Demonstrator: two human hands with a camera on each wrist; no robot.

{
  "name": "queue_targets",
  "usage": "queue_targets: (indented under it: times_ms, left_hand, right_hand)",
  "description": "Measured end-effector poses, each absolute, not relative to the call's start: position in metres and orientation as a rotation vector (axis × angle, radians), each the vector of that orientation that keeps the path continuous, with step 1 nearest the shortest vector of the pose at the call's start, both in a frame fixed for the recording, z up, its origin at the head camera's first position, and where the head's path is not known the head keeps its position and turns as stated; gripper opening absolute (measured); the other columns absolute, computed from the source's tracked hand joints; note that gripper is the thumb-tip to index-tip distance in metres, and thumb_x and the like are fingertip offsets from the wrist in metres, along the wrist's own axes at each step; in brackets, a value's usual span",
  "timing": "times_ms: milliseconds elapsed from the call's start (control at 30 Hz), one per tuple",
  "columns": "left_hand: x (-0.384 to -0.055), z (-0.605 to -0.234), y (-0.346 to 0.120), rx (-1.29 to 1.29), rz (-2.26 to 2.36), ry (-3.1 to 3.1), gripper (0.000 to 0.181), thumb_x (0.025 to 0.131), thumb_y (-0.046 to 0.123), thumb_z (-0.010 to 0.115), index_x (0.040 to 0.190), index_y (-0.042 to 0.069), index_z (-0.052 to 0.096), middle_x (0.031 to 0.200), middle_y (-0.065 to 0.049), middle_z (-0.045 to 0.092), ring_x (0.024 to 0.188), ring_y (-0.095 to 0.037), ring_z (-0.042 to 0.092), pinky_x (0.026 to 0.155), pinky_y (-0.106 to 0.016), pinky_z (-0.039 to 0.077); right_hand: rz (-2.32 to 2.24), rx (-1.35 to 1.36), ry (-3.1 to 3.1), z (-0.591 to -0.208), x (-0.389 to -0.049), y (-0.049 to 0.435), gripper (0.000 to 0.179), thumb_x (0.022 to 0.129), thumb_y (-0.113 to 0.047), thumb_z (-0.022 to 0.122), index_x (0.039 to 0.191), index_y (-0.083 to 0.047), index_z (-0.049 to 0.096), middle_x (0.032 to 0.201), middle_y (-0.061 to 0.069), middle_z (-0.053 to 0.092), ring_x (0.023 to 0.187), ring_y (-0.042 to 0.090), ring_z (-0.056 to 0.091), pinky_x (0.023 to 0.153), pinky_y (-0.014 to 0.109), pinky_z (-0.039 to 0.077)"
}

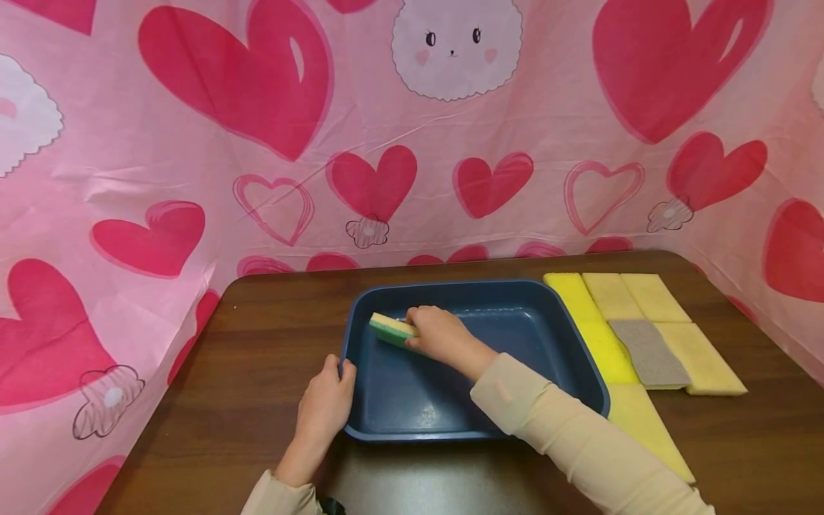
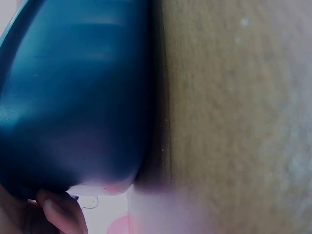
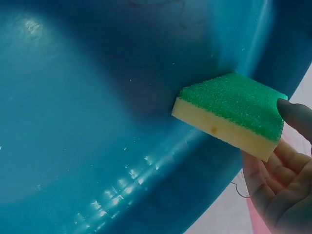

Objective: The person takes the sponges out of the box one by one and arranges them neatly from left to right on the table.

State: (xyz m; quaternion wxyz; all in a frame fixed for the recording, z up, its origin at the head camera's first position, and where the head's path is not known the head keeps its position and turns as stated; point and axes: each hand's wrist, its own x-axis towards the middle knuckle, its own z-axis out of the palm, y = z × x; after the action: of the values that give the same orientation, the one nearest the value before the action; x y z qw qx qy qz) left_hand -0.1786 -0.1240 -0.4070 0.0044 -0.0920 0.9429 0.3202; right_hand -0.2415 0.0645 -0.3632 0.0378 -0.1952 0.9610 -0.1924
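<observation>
A blue rectangular basin (image 1: 450, 400) stands on the brown table. My right hand (image 1: 440, 335) is inside it, pinching a sponge (image 1: 391, 329) with a green scouring side and a pale yellow side. In the right wrist view the sponge (image 3: 229, 109) is gripped at one end between thumb and fingers, its far end against or close to the basin's inner surface; contact is hard to tell. My left hand (image 1: 327, 400) grips the basin's left rim. In the left wrist view, curled fingers (image 2: 61, 212) show at the edge of the basin (image 2: 78, 97).
Several flat yellow sponges or cloths (image 1: 702, 354) lie to the right of the basin, with a grey piece (image 1: 650, 354) on top. Brown tabletop (image 1: 257, 343) extends to the left. A pink heart-patterned cloth (image 1: 425, 129) hangs behind and at both sides.
</observation>
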Motion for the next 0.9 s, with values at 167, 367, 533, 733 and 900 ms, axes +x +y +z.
queue_targets:
  times_ms: [167, 367, 533, 733, 900]
  left_hand:
    - [-0.1786, -0.4067, -0.1234, -0.29, 1.002, 2.956, 0.032, 0.097, 0.033, 0.032, 0.088, 0.006, 0.046, 0.067, -0.013, 0.05, 0.064, -0.026, 0.054, 0.055, -0.033, 0.035]
    - [-0.1788, -0.4065, -0.1237, -0.284, 1.0, 2.959, 0.032, 0.097, 0.033, 0.032, 0.087, 0.006, 0.046, 0.066, -0.013, 0.05, 0.064, -0.026, 0.054, 0.055, -0.033, 0.035]
    - [-0.1788, -0.4064, -0.124, -0.286, 0.996, 2.951, 0.032, 0.097, 0.033, 0.032, 0.088, 0.006, 0.046, 0.067, -0.013, 0.049, 0.064, -0.026, 0.054, 0.055, -0.033, 0.035]
    - [-0.1787, -0.406, -0.1239, -0.285, 0.997, 2.947, 0.032, 0.097, 0.033, 0.031, 0.088, 0.006, 0.046, 0.067, -0.013, 0.05, 0.065, -0.026, 0.054, 0.055, -0.033, 0.035]
    - [-0.1784, -0.4055, -0.1241, -0.285, 0.996, 2.941, 0.032, 0.097, 0.033, 0.031, 0.088, 0.006, 0.045, 0.067, -0.013, 0.049, 0.065, -0.025, 0.053, 0.055, -0.033, 0.035]
  right_hand:
    - [-0.59, -0.592, 2.966, -0.3637, -0.2422, 0.0658, 0.025, 0.082, -0.017, 0.073, 0.102, -0.005, 0.065, 0.094, 0.01, 0.067, 0.077, 0.019, 0.055, 0.073, 0.037, 0.049]
    - [-0.582, -0.589, 2.968, -0.3636, -0.2422, 0.066, 0.023, 0.082, -0.016, 0.072, 0.101, -0.006, 0.064, 0.094, 0.009, 0.067, 0.076, 0.018, 0.055, 0.072, 0.037, 0.049]
    - [-0.588, -0.588, 2.965, -0.3633, -0.2415, 0.0664, 0.022, 0.082, -0.016, 0.072, 0.1, -0.006, 0.064, 0.094, 0.009, 0.068, 0.076, 0.018, 0.055, 0.072, 0.037, 0.049]
    - [-0.595, -0.558, 2.962, -0.3614, -0.241, 0.0673, 0.024, 0.082, -0.015, 0.071, 0.103, -0.006, 0.065, 0.096, 0.009, 0.068, 0.076, 0.018, 0.055, 0.073, 0.037, 0.05]
    - [-0.606, -0.527, 2.966, -0.359, -0.2409, 0.0688, 0.025, 0.083, -0.016, 0.071, 0.105, -0.006, 0.064, 0.097, 0.01, 0.068, 0.077, 0.018, 0.056, 0.074, 0.036, 0.05]
